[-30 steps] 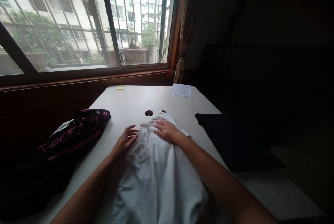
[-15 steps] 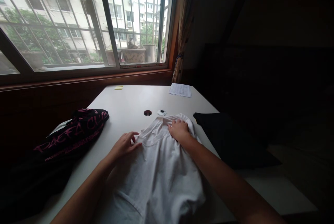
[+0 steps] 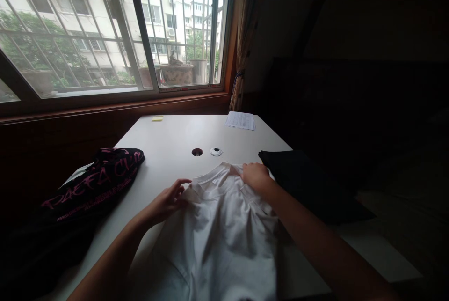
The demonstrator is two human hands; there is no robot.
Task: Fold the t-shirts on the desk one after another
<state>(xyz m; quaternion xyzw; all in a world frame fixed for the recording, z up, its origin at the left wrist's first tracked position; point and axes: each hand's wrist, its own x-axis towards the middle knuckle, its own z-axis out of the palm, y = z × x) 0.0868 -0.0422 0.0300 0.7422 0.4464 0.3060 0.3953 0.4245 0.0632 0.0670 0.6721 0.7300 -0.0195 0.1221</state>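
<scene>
A white T-shirt (image 3: pixel 224 231) lies in loose folds on the white table (image 3: pixel 168 139), its round collar towards the far side and its lower part running out of view at the bottom. At the left of the collar, my left hand (image 3: pixel 172 196) is closed on the shoulder cloth, the index finger on top and the thumb hidden. My right hand (image 3: pixel 255 175) grips the fabric on the right side of the collar, its fingertips partly lost in the folds. Between the two hands the neckline is drawn up and creased.
A black garment with pink lettering (image 3: pixel 101 177) lies at the left edge. Dark folded cloth (image 3: pixel 308 184) rests on the right. Papers (image 3: pixel 240 121) and a yellow sticky note (image 3: pixel 157 118) are at the back, near two round table holes. A barred window stands beyond.
My right hand has shifted right and slightly nearer, pulling the collar's right side along. The neckline is wider now and sits a bit nearer. My left hand has moved little.
</scene>
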